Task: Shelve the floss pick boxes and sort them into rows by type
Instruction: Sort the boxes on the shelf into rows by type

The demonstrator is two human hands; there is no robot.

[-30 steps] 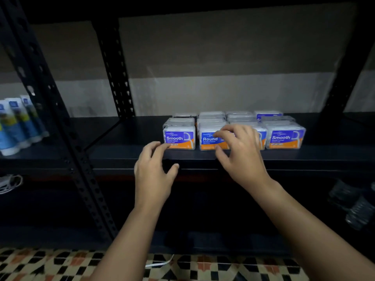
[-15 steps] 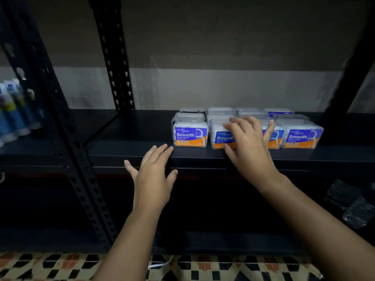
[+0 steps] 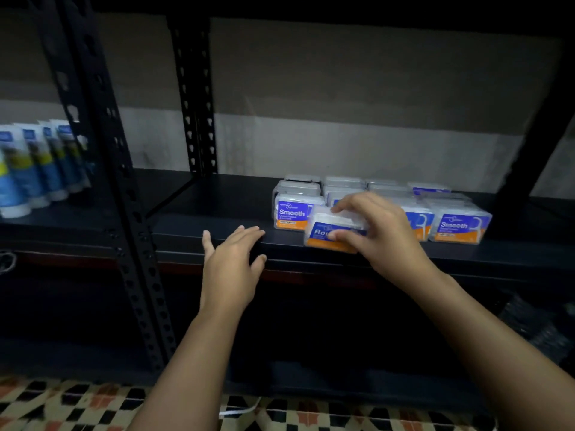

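On the dark shelf (image 3: 217, 219), your right hand (image 3: 382, 234) has its grip around the "Round" box (image 3: 329, 236) at the front edge, at 3 o'clock from your released, empty left hand (image 3: 231, 262); "Smooth" boxes (image 3: 291, 214) sit behind.

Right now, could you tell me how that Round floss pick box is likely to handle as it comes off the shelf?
Probably stiff: the Round box keeps its shape in the right hand. Likely light, pinched by fingertips alone. Its glossy plastic may be slippery.

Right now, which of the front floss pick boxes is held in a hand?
The Round box, gripped by the right hand and pulled forward over the shelf edge. The Smooth boxes beside it stand untouched in the row.
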